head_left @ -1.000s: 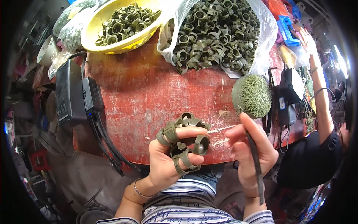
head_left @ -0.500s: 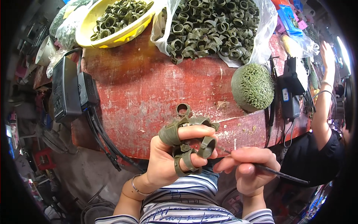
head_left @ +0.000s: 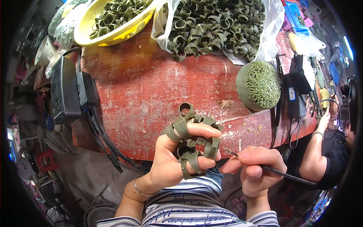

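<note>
Several dark green wax-like rings (head_left: 176,129) are looped on and bunched between the fingers of my left hand (head_left: 166,160), whose thumb and fingertips pinch one of them, a ring (head_left: 211,148) facing right. My right hand (head_left: 261,164) grips a thin dark pen-shaped tool (head_left: 280,173) between thumb and fingers. Its narrow tip points at the pinched ring, with a small gap between them. One loose ring (head_left: 185,109) shows just beyond my left hand, near the table's middle.
The worn red table (head_left: 128,102) carries a yellow basket (head_left: 113,39) and a clear plastic bag (head_left: 160,36), both full of green rings. To the right stand a green porous cylinder (head_left: 261,85) and a black power adapter (head_left: 295,94). A black box with cables (head_left: 68,90) sits left. Another person's arm (head_left: 315,151) is at right.
The pinched ring has turned in my left fingers, now showing more of its outer band. My right hand has shifted slightly right with the tool. The other person's arm has dropped lower.
</note>
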`<state>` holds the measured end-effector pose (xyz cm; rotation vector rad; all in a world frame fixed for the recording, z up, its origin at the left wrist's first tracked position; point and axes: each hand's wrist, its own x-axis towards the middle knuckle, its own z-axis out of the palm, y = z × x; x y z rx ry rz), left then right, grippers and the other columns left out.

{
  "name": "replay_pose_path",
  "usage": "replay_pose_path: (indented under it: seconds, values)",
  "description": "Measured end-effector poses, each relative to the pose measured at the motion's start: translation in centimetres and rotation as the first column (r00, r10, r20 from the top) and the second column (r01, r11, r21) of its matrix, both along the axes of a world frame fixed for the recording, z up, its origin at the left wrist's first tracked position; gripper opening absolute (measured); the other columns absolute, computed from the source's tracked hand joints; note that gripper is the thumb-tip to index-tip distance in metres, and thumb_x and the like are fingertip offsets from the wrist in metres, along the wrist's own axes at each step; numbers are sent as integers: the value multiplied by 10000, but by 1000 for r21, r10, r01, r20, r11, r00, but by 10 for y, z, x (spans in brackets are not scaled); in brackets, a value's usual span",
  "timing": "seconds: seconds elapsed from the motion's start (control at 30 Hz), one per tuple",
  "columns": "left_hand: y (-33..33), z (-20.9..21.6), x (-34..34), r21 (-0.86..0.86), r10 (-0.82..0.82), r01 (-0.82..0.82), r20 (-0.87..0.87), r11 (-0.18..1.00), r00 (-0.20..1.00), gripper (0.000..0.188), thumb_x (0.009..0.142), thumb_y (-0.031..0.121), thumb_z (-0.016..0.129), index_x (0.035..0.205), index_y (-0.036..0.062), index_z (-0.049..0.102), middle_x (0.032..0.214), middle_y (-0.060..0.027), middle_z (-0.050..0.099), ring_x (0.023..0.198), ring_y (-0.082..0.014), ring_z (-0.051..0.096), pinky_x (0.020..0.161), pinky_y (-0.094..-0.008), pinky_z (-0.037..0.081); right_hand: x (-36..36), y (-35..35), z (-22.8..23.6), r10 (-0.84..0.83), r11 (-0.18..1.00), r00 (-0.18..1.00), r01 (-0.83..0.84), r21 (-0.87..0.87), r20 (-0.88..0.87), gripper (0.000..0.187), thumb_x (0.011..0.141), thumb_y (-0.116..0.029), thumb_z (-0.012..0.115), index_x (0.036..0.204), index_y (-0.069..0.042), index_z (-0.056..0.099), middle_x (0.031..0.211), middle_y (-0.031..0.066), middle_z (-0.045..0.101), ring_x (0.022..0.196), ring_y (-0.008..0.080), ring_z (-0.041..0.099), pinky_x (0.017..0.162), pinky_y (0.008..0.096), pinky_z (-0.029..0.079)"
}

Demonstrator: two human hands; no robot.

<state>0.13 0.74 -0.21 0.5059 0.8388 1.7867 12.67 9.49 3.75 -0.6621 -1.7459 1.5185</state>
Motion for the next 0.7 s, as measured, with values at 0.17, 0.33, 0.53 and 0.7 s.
replay_pose_path:
  seconds: [0.17,0.33,0.53,0.7]
  values:
    - [0,1,-2,-20,-23,23,-1,1000,1000,383,675,6,702,1030,-11,557,910,-55,566,823,-121,558,738,-242,446,4,11,-9,165,985,967,-152,81,-194,201,822,-153,592,888,35,568,689,152,633,573,227,630,517,292,508]
    - [1,2,-3,-61,-5,0,-84,998,996,385,660,39,729,1014,7,581,910,-42,569,830,-105,542,745,-239,432,0,5,-9,7,989,994,9,149,-108,360,838,-374,532,786,-24,467,541,104,562,428,160,536,385,245,467]
    - [-2,8,-9,-131,-115,136,154,982,981,409,687,140,730,1035,2,566,861,-49,581,793,-108,558,709,-232,448,4,9,-11,93,987,988,-74,143,-125,304,827,-305,567,783,-8,520,603,88,580,506,179,574,459,264,482]
    - [5,22,-3,-291,-60,137,261,947,964,577,605,388,758,946,-32,557,647,-127,581,453,-92,497,333,-181,316,-4,8,-8,102,988,982,-83,128,-156,216,813,-218,606,805,-2,592,653,98,607,563,213,601,514,290,487]
